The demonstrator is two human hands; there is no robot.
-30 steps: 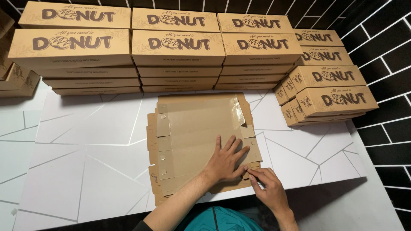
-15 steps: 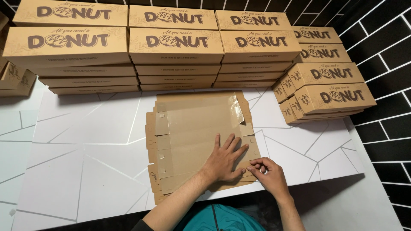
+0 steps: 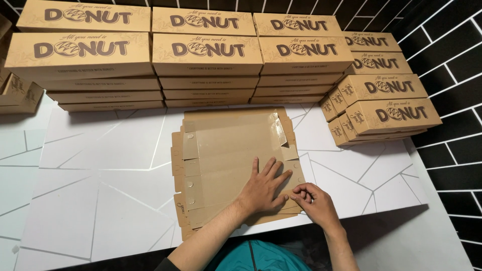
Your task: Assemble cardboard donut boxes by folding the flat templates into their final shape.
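The flat cardboard box blank (image 3: 236,165) lies unfolded on the white surface (image 3: 100,200), in front of the stacked printed boxes (image 3: 206,55). It is pressed down by the left hand (image 3: 263,188), whose fingers are spread flat and grasp nothing. Just right of those fingers, a corner flap at the blank's near right edge is now pinched by the right hand (image 3: 314,200), which has curled since a moment ago; a fold appears to be starting.

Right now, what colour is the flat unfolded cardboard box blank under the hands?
Plain kraft brown, the flat unfolded cardboard box blank, seen best in the head view.
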